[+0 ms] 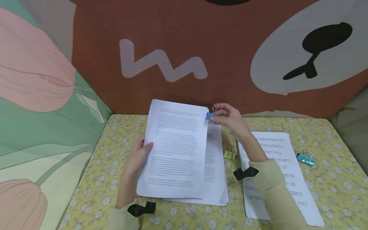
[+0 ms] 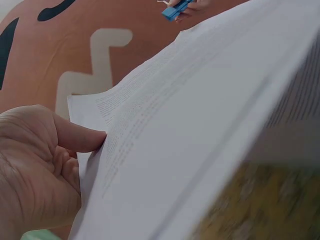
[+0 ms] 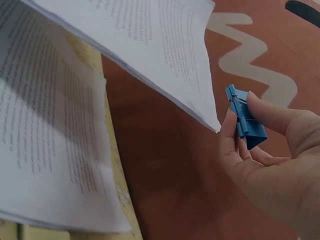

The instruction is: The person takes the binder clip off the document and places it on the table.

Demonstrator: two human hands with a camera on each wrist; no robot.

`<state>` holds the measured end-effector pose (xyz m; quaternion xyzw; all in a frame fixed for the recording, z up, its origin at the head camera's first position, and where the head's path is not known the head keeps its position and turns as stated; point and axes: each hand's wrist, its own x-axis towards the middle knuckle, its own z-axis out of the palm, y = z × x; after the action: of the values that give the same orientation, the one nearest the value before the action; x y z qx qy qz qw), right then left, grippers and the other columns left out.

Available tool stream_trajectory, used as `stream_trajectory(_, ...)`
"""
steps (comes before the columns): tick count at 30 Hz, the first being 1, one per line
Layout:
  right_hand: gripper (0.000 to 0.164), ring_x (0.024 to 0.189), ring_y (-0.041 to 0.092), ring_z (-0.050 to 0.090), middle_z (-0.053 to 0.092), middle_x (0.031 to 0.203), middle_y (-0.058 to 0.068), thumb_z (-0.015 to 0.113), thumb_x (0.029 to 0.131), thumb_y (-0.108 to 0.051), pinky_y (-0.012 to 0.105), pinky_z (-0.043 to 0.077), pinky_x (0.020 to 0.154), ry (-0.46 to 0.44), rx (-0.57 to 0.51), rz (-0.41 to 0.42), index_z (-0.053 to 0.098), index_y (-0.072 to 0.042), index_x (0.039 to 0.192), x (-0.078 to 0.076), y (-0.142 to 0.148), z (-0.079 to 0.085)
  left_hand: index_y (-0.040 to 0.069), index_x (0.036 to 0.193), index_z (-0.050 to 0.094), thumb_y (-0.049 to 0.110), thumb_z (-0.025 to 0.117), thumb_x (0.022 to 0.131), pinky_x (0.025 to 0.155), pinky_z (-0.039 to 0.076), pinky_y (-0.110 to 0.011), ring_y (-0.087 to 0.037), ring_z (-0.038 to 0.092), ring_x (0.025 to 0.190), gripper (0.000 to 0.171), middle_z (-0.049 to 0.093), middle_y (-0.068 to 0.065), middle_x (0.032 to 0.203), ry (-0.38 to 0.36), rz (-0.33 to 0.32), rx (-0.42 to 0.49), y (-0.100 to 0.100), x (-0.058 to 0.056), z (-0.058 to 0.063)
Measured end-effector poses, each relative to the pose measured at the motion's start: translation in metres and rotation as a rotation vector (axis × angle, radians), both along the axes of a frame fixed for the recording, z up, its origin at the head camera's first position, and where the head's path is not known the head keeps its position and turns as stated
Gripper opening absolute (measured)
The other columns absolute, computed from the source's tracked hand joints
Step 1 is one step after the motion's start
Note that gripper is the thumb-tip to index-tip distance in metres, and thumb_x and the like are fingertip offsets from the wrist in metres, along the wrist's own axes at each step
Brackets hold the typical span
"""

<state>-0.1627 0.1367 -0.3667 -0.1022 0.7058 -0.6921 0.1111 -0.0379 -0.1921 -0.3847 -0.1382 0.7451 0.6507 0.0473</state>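
My left hand (image 1: pixel 137 159) grips a stack of printed sheets (image 1: pixel 176 147) by its left edge, thumb on the front page. The sheets are raised and tilted, and they bow in the left wrist view (image 2: pixel 165 125). Between thumb and fingers, my right hand (image 1: pixel 232 123) pinches a blue binder clip (image 1: pixel 210 117) beside the stack's top right corner. In the right wrist view a small gap separates the clip (image 3: pixel 248 120) from the paper corner. The clip's wire handles stand up in the head view; whether its mouth is open cannot be told.
Another printed stack (image 1: pixel 215 188) lies on the yellow floral tablecloth (image 1: pixel 99 179), partly beneath the raised sheets. A yellow binder clip (image 1: pixel 230 155) sits right of it. Farther right are large-print sheets (image 1: pixel 299 195), partly under my right forearm, and a teal binder clip (image 1: pixel 306 159). A printed backdrop (image 1: pixel 172 92) rises behind.
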Motion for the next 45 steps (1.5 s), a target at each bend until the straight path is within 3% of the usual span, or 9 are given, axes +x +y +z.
stream_trajectory(7, 0.055, 0.08, 0.017, 0.073, 0.072, 0.088, 0.001, 0.071, 0.096, -0.001, 0.036, 0.061, 0.083, -0.037, 0.026, 0.058, 0.048, 0.007, 0.146, 0.005, -0.022, -0.011, 0.006, 0.156, 0.042, 0.007, 0.046, 0.106, 0.075, 0.055, -0.024, -0.018, 0.068, 0.087, 0.049, 0.064, -0.022, 0.124, -0.006, 0.022, -0.105, -0.03, 0.006, 0.004)
stream_trajectory(15, 0.052, 0.072, 0.017, 0.072, 0.073, 0.09, 0.021, 0.071, 0.097, -0.001, 0.039, 0.063, 0.078, -0.084, 0.025, 0.113, 0.049, 0.007, 0.143, 0.017, -0.051, -0.025, -0.001, 0.157, 0.037, 0.006, 0.044, 0.108, 0.077, 0.054, -0.02, -0.007, 0.066, 0.087, 0.05, 0.058, -0.025, 0.132, 0.002, 0.04, -0.177, -0.067, 0.017, 0.008)
stream_trajectory(22, 0.055, 0.067, 0.014, 0.072, 0.074, 0.081, 0.01, 0.073, 0.097, -0.006, 0.043, 0.063, 0.076, -0.109, 0.091, 0.122, 0.049, 0.007, 0.144, 0.026, -0.081, -0.042, -0.005, 0.157, 0.032, 0.008, 0.042, 0.109, 0.075, 0.053, -0.021, -0.004, 0.064, 0.085, 0.051, 0.058, -0.025, 0.127, 0.0, 0.023, -0.252, -0.1, 0.024, 0.008)
stream_trajectory(27, 0.054, 0.065, 0.017, 0.072, 0.073, 0.081, 0.019, 0.076, 0.095, -0.008, 0.036, 0.063, 0.069, -0.135, 0.129, 0.111, 0.053, 0.009, 0.141, 0.035, -0.103, -0.051, -0.009, 0.158, 0.027, 0.006, 0.041, 0.108, 0.079, 0.049, -0.017, -0.002, 0.061, 0.087, 0.053, 0.053, -0.032, 0.134, 0.0, -0.024, -0.284, -0.12, 0.025, 0.001)
stream_trajectory(35, 0.056, 0.065, 0.02, 0.072, 0.073, 0.074, 0.01, 0.077, 0.094, -0.009, 0.033, 0.062, 0.066, -0.098, 0.185, 0.135, 0.054, 0.011, 0.141, 0.048, -0.133, -0.064, -0.008, 0.159, 0.025, 0.012, 0.042, 0.109, 0.088, 0.039, -0.017, -0.008, 0.055, 0.099, 0.057, 0.049, -0.035, 0.144, -0.048, -0.054, -0.439, -0.144, 0.024, -0.005)
stream_trajectory(40, 0.056, 0.068, 0.026, 0.074, 0.073, 0.076, 0.015, 0.075, 0.096, -0.008, 0.033, 0.062, 0.065, -0.074, 0.201, 0.182, 0.052, 0.011, 0.143, 0.054, -0.151, -0.071, -0.011, 0.157, 0.029, 0.01, 0.043, 0.109, 0.084, 0.041, -0.014, -0.002, 0.054, 0.094, 0.054, 0.051, -0.037, 0.14, -0.041, -0.045, -0.444, -0.152, 0.022, -0.009)
stream_trajectory(42, 0.057, 0.068, 0.024, 0.074, 0.073, 0.077, 0.015, 0.074, 0.096, -0.008, 0.032, 0.061, 0.064, -0.076, 0.223, 0.193, 0.051, 0.01, 0.144, 0.056, -0.158, -0.072, -0.012, 0.156, 0.03, 0.008, 0.043, 0.108, 0.089, 0.043, -0.018, -0.007, 0.057, 0.098, 0.053, 0.049, -0.037, 0.141, -0.048, -0.037, -0.447, -0.155, 0.021, -0.011)
stream_trajectory(45, 0.058, 0.067, 0.025, 0.074, 0.073, 0.075, 0.013, 0.074, 0.096, -0.006, 0.031, 0.061, 0.064, -0.088, 0.257, 0.199, 0.049, 0.009, 0.146, 0.059, -0.168, -0.072, -0.013, 0.155, 0.03, 0.006, 0.043, 0.107, 0.102, 0.042, -0.035, -0.028, 0.057, 0.114, 0.054, 0.046, -0.039, 0.144, -0.066, -0.02, -0.461, -0.158, 0.019, -0.015)
